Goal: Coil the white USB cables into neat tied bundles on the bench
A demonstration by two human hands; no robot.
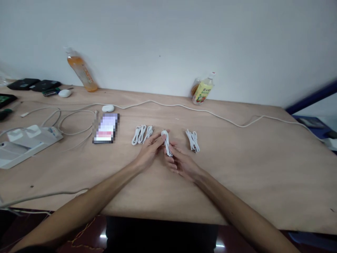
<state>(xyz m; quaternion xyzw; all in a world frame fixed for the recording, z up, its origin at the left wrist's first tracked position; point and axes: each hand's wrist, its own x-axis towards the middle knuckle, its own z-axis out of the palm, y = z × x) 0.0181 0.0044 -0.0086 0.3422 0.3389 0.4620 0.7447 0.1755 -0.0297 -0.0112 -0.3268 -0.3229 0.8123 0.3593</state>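
A coiled white cable [166, 144] is held between my two hands, above the middle of the wooden table. My left hand [150, 149] pinches its upper end, thumb on top. Around the lower end, the fingers of my right hand [181, 161] are closed. Several more coiled white cables [139, 135] lie side by side just left of my left hand, the nearest partly covered by it. To the right of my hands is another small group of coiled white cables [193, 140].
A phone [106, 128] with a lit, blurred screen and a white earbud case [107, 108] lie left. Farther left is a white power strip [31, 144]. An orange drink bottle [83, 73] and a yellow-labelled bottle [203, 89] lean at the wall. A long white cord [179, 105] crosses the table.
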